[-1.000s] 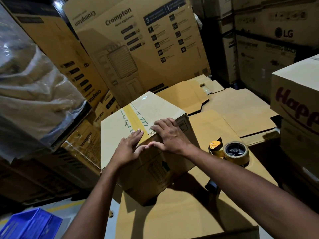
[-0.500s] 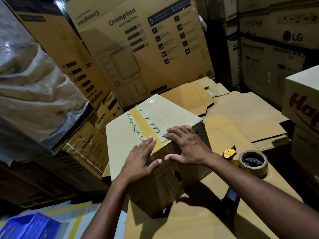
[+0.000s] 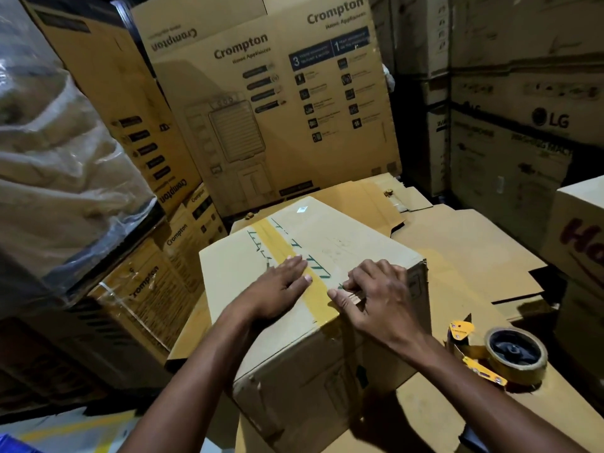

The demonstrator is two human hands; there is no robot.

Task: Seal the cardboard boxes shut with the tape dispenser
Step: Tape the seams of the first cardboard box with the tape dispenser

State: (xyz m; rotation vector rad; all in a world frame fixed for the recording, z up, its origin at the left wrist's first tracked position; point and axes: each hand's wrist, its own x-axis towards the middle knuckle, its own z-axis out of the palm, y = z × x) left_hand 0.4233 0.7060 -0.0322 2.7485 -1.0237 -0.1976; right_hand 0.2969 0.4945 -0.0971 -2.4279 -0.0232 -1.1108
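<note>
Pressing the left hand (image 3: 277,286), fingers straight, flat on the yellow tape strip (image 3: 277,240) across the top of the cardboard box (image 3: 294,387). Resting the right hand (image 3: 376,295) on the box just right of the strip, fingers curled, grip impossible to tell. Leaving the tape dispenser (image 3: 503,358) right of the box, apart.

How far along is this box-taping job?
Done: yellow tape runs along the top seam of the box and over its near edge. In hand: the left hand presses flat on it, the right hand beside, fingers curled. The tape dispenser lies set down nearby. Left: whether other boxes need sealing isn't visible.
</note>
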